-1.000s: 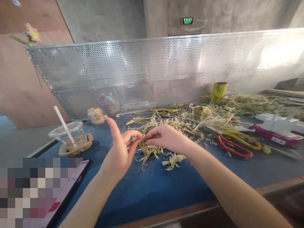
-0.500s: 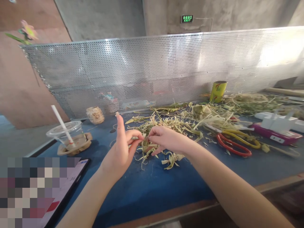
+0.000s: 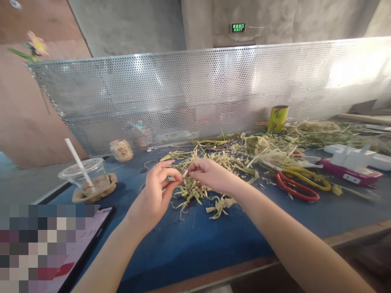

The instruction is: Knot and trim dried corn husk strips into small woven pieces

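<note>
My left hand (image 3: 155,189) is pinched closed, thumb against fingers, at the front left of a pile of dried plant strips (image 3: 226,160). Meeting it fingertip to fingertip, my right hand (image 3: 209,174) is also closed. A small pale piece of plant strip (image 3: 185,173) shows between the two sets of fingertips; its far ends are hidden by the fingers. Below the hands hang or lie loose curled strips (image 3: 192,195), and another curled scrap (image 3: 220,206) rests on the blue table top (image 3: 189,252).
Scissors (image 3: 297,185) with red and yellow handles lie right of the pile, near a purple power strip (image 3: 351,173). A yellow-green can (image 3: 277,119) stands behind. At left are a lidded plastic cup (image 3: 84,171), a woven-looking ball (image 3: 121,150) and a tablet (image 3: 105,215). A perforated metal screen (image 3: 183,93) closes the back.
My left hand's raised fingers have folded down towards the other fingers. Both hands stay together over the pile, and a pale piece now shows between the fingertips. The view has shifted slightly.
</note>
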The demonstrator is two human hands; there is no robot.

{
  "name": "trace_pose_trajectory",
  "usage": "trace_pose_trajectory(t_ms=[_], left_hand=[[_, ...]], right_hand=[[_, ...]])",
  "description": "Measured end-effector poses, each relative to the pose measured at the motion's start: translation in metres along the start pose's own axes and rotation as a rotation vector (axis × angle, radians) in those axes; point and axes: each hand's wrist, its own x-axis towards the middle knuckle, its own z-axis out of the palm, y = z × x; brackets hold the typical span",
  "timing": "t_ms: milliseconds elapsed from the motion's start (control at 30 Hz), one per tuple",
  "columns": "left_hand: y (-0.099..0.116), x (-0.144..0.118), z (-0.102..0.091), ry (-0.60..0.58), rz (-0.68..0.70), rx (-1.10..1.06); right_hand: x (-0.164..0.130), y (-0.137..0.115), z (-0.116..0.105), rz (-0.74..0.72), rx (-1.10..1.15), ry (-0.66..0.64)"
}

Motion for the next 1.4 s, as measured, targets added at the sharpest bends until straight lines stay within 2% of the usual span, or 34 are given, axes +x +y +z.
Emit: trace_pose_trajectory(t_ms=[100,167,333,400,533,700,833,1033,1133,1267,1400], left_hand=[[0.002,0.001,-0.001,-0.001,-0.004,0.002],[0.002,0.001,-0.001,0.012,-0.018,-0.024],[0.000,-0.002,0.000,0.019,-0.015,-0.084],[-0.002,-0.003,0.000,0.009,-0.005,-0.083],[-0.005,-0.005,0.003,-0.011,0.008,-0.072],[-0.002,-0.003,0.005,-0.020,0.019,0.100],[0.003,0.001,0.004,-0.023,-0.026,0.141],[0.002,0.001,0.004,0.004,-0.012,0.045],[0.001,0.001,0.005,0.026,0.037,0.065],[0.001,0.000,0.005,0.054,0.110,0.152],[0.000,-0.004,0.003,0.070,0.056,0.190]], right_hand=[[-0.002,-0.004,-0.007,-0.172,-0.048,-0.088],[-0.003,-0.005,-0.008,-0.276,-0.042,-0.097],[-0.004,0.000,-0.004,-0.472,-0.161,0.024],[-0.003,0.001,-0.004,-0.496,-0.219,0.070],[-0.003,0.000,-0.005,-0.428,-0.300,0.106],[0.000,0.004,-0.005,-0.283,-0.336,0.105],[0.003,0.008,-0.005,-0.242,-0.290,0.041],[0.001,0.005,-0.005,-0.149,-0.179,-0.049],[0.001,0.004,-0.002,-0.125,-0.108,0.006],[0.002,0.008,0.002,-0.099,-0.132,0.093],[0.003,0.010,0.002,-0.100,-0.179,0.101]])
